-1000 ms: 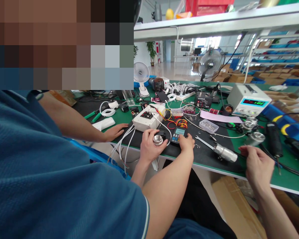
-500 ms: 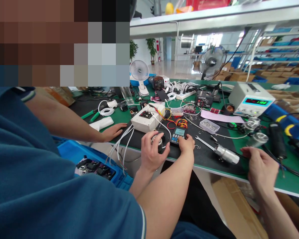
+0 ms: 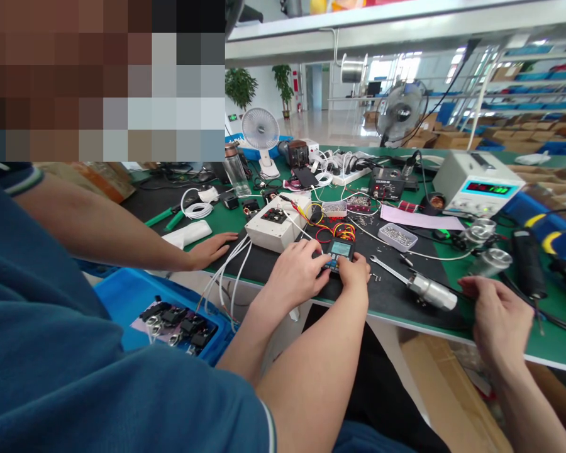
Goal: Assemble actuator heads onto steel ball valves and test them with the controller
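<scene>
My right hand (image 3: 502, 321) is over the bench's front edge at the right, fingers curled and fingertips together; whatever is between them is hidden. Left of its fingertips lies a silver metal cylinder (image 3: 431, 292), with an open-ended wrench (image 3: 389, 269) pointing away from it. Just beyond the fingertips stands a round metal part (image 3: 491, 263). My left hand is out of view. A co-worker in blue on my left has a right hand (image 3: 355, 270) on a small keypad meter (image 3: 341, 250), thumb on its keys. The co-worker's left hand (image 3: 297, 270) reaches its left edge.
Another hand (image 3: 212, 251) rests on the bench at left. A white box (image 3: 278, 220) with wires sits behind the meter. A screw tray (image 3: 397, 238), a power supply (image 3: 476, 185) and a black tool (image 3: 526, 264) stand around. A blue bin (image 3: 117, 302) holds parts below.
The co-worker's left hand has moved from a round metal-and-black part, which no longer shows, to the meter's keys. The view has shifted slightly; my right hand keeps its pose.
</scene>
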Motion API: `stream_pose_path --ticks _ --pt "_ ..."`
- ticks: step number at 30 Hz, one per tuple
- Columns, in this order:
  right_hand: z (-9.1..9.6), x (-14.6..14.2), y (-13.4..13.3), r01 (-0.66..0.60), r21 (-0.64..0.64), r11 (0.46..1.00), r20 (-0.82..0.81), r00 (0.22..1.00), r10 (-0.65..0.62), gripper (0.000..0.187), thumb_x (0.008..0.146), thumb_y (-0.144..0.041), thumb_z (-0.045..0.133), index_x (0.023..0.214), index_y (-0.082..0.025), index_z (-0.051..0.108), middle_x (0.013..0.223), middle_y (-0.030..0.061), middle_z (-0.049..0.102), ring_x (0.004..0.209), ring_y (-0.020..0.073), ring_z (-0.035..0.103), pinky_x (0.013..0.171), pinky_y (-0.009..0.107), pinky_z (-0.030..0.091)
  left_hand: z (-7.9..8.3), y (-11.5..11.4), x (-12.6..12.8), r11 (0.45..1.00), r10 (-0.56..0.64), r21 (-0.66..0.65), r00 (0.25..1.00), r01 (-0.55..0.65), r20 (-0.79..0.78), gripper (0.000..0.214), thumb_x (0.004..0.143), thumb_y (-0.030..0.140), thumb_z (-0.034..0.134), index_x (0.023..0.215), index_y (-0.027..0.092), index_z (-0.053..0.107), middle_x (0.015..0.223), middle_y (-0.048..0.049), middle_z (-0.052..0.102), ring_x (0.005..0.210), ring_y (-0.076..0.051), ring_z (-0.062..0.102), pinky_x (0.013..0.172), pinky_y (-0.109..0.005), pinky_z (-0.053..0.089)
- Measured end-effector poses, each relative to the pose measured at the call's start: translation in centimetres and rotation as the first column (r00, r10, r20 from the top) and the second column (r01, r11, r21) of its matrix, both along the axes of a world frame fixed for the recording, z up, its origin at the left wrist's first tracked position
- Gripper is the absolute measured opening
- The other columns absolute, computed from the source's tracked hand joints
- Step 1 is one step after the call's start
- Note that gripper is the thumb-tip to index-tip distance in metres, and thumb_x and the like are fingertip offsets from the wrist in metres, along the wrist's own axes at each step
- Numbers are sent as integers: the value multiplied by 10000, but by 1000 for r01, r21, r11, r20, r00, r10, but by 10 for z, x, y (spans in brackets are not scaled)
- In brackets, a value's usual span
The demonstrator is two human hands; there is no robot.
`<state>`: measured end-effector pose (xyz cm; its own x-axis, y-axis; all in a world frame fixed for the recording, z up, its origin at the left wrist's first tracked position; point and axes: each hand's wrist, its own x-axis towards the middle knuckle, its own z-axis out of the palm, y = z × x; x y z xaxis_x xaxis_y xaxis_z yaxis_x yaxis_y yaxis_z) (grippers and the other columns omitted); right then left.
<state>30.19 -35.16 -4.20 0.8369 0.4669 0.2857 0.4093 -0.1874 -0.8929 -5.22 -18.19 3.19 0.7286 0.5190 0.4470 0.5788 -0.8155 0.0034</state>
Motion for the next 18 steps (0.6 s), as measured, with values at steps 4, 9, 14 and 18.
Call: stream_pose_path --ticks 4,9,14,18 --pt "0 1 0 -4 -10 1000 -10 1000 4 317 962 -455 574 989 -230 795 975 33 764 1037 330 722 934 434 541 6 4 0 999 -27 -33 994 23 -110 216 952 334 682 1139 301 784 1024 -72 653 1017 -271 592 835 -419 480" --pt "-1 1 0 -10 -4 1000 -15 1000 10 285 965 -422 580 1016 -240 795 982 10 758 1049 297 719 920 382 530 8 3 -1 998 -17 -56 985 7 -173 256 977 367 658 1199 315 773 1060 -67 656 1065 -268 562 863 -409 436" --pt "0 -1 0 -6 6 1000 -19 1000 6 291 968 -426 585 1012 -230 796 984 19 759 1029 292 722 915 377 531 9 1 2 998 4 -64 978 -18 -206 267 961 377 674 1207 317 761 1057 -69 642 1068 -275 539 864 -407 415" --pt "-1 -1 1 -13 16 1000 -25 1000 14 289 962 -422 581 994 -229 793 979 16 760 1029 296 719 912 382 537 11 0 2 998 5 -61 977 -19 -214 275 961 362 671 1222 315 748 1077 -70 634 1070 -272 535 872 -405 411"
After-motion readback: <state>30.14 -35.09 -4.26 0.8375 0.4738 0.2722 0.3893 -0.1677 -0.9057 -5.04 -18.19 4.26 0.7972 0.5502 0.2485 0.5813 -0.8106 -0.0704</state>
